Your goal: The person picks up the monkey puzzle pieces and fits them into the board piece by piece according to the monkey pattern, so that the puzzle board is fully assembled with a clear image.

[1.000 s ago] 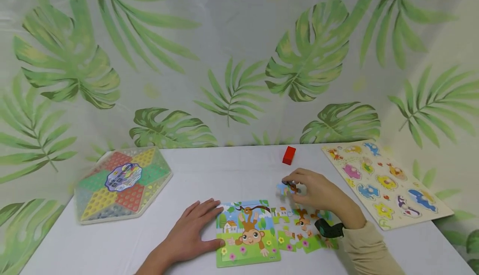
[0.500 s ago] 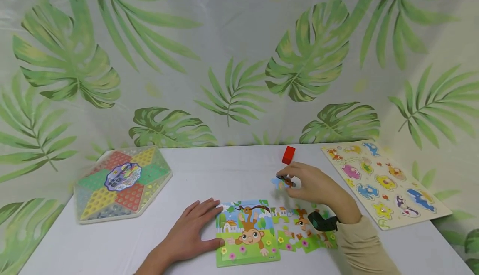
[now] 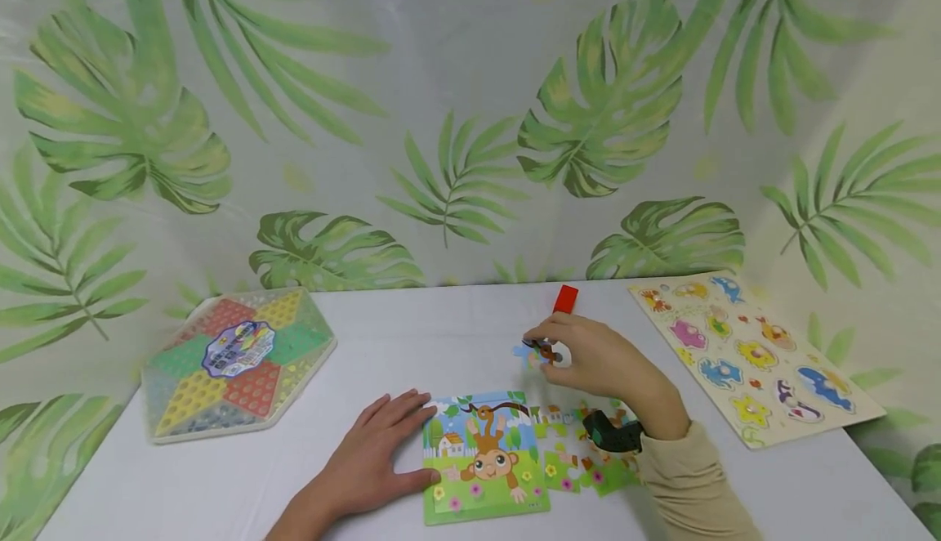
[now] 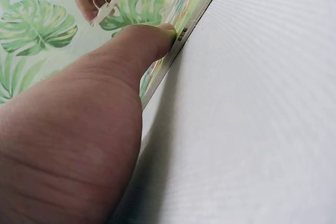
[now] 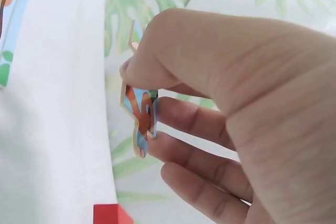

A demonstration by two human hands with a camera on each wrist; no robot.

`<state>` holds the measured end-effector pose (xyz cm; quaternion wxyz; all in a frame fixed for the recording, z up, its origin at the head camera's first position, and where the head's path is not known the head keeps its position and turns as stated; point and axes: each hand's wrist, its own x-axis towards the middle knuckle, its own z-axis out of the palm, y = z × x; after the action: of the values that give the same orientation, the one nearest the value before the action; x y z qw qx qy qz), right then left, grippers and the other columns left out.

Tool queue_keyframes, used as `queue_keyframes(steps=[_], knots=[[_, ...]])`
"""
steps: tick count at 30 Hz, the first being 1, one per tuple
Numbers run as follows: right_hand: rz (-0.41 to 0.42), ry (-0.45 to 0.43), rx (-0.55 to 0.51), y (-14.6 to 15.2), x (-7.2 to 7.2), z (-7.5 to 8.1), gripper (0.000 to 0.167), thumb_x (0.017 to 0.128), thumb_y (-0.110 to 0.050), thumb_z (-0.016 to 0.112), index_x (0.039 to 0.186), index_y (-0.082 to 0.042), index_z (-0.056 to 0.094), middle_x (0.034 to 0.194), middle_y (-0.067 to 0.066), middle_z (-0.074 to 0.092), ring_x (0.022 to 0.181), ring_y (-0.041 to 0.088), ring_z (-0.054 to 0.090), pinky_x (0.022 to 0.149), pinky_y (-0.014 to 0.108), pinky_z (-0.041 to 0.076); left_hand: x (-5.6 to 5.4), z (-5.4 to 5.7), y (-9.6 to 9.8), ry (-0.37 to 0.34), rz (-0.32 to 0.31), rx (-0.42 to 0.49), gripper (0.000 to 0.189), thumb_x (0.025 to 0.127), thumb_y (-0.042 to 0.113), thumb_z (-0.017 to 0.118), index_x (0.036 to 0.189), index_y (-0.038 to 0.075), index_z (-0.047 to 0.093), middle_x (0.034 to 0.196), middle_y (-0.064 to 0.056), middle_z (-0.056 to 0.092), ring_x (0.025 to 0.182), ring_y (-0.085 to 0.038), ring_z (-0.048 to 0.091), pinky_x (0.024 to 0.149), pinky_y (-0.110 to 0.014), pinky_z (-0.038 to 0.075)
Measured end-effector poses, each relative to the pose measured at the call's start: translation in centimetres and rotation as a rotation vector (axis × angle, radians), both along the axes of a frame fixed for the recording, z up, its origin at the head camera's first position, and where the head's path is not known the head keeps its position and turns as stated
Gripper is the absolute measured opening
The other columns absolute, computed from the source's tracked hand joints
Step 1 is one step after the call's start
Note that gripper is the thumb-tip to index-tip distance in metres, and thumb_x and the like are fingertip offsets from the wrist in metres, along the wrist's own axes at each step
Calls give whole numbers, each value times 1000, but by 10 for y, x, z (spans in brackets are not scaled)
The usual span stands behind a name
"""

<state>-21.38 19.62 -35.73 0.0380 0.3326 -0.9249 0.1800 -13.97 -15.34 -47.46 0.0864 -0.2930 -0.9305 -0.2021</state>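
In the head view my right hand [image 3: 599, 361] pinches a jigsaw puzzle piece [image 3: 540, 353] above the table, between thumb and fingers. The right wrist view shows this wooden-edged piece [image 5: 139, 111] with blue and an orange-brown curl, held on edge. My left hand [image 3: 382, 451] lies with fingers stretched beside the monkey puzzle board [image 3: 485, 516], its thumb on the board's left edge. Up close, the left wrist view has the thumb [image 4: 152, 38] resting on the board's edge [image 4: 194, 19]. Several loose puzzle pieces [image 3: 562, 471] lie right of the board, partly hidden under my right wrist.
A red block [image 3: 565, 299] lies behind my right hand. At the right is a board with sea-animal pieces [image 3: 764, 361]. A hexagonal marble game board [image 3: 243, 361] is at the left. Behind the table hangs a leaf-patterned cloth [image 3: 456, 75].
My right hand has moved left and slightly away from me, carrying the puzzle piece from over the loose pieces toward the board's far side. The left hand stays at the board.
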Motion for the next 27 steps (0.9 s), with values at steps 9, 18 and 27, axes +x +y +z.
queue_keyframes(steps=[9,18,27], knots=[[37,28,41,-5,10,-7,32,89,-15,74,121,-14,75,113,-4,68,90,13,62,77,28,56,-4,2,2,-4,-16,9,79,86,69,68,146,18,59,156,1,52,149,-22,42,123,-51,30],[72,57,30,-17,12,-18,31,88,-17,74,119,-16,76,113,-5,69,92,12,63,76,27,56,-1,0,0,-31,-2,-1,80,86,70,68,147,18,58,157,2,50,150,-20,40,124,-50,28],[116,26,52,-29,12,-28,31,87,-14,73,118,-16,78,114,-5,69,98,13,63,79,29,57,-1,1,-2,-51,0,1,81,86,69,69,148,18,57,158,1,49,151,-21,39,126,-50,26]])
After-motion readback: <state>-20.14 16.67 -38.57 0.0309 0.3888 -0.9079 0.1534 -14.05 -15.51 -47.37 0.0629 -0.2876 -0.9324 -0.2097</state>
